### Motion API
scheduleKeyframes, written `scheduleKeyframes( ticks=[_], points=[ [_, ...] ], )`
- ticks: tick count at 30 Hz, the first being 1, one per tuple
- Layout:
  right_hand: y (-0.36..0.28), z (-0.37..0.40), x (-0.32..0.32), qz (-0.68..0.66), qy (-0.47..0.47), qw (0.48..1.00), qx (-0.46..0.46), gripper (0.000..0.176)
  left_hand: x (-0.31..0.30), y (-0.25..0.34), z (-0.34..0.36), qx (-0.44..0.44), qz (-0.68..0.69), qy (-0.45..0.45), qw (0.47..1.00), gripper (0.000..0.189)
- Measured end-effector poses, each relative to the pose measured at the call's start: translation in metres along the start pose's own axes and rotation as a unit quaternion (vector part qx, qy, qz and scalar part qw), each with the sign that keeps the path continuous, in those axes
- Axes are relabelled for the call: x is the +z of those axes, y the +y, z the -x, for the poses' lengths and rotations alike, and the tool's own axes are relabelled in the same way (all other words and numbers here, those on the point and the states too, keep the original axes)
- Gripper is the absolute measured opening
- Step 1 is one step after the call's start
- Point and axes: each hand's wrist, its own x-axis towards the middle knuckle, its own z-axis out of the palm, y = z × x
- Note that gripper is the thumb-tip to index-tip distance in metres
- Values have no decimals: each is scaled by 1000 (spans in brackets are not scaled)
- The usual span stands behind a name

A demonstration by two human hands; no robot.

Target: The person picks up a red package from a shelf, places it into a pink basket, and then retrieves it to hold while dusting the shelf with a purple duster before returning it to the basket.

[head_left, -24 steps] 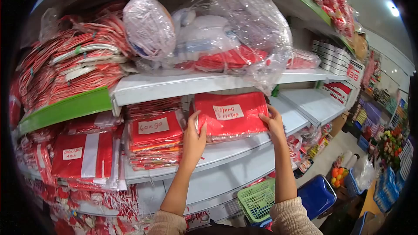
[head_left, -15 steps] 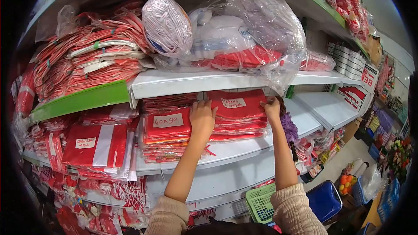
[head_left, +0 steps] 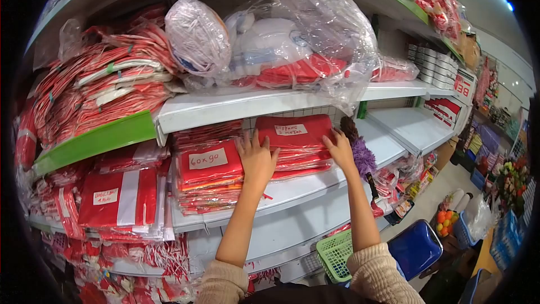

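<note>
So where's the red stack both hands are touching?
Head view, centre: the red stack sits on the middle shelf, between the 60x90 pile and the purple duster.

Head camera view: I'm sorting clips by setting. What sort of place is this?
Probably a shop: long white shelves stacked with labelled red packs in plastic, and a green shopping basket on the floor below.

Green basket (head_left: 336, 254) beside blue bin (head_left: 417, 247), clear plastic bundles (head_left: 304, 34) on upper shelf (head_left: 236, 110)

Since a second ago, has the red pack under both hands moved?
Yes: the red pack tipped back flat, deeper onto the white shelf, beside the 60x90 stack.
</note>
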Motion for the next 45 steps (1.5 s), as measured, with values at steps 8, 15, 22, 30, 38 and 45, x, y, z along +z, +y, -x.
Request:
scheduleKeyframes(
  ticks=[8, 15, 22, 30, 38, 45],
  points=[
    [-49, 120, -42, -63, 90, 994, -1, 37, -21, 73, 45, 37, 312, -23, 949, 33],
    [-22, 217, -95, -19, 126, 985, 120, 35, -19, 156, 91, 83, 512, -146, 843, 27],
    [-8, 328, -176, 66, 208, 937, 271, 34, -21, 260, 165, 159, 641, -294, 691, 24],
    [-32, 480, -241, 138, 370, 816, 422, 34, -62, 361, 278, 288, 678, -432, 521, 26],
    [-87, 633, -253, 143, 516, 648, 542, 37, -123, 408, 404, 436, 666, -499, 343, 27],
    [-93, 772, -211, 81, 627, 515, 579, 35, -134, 420, 523, 537, 580, -557, 254, 28]
  ],
)
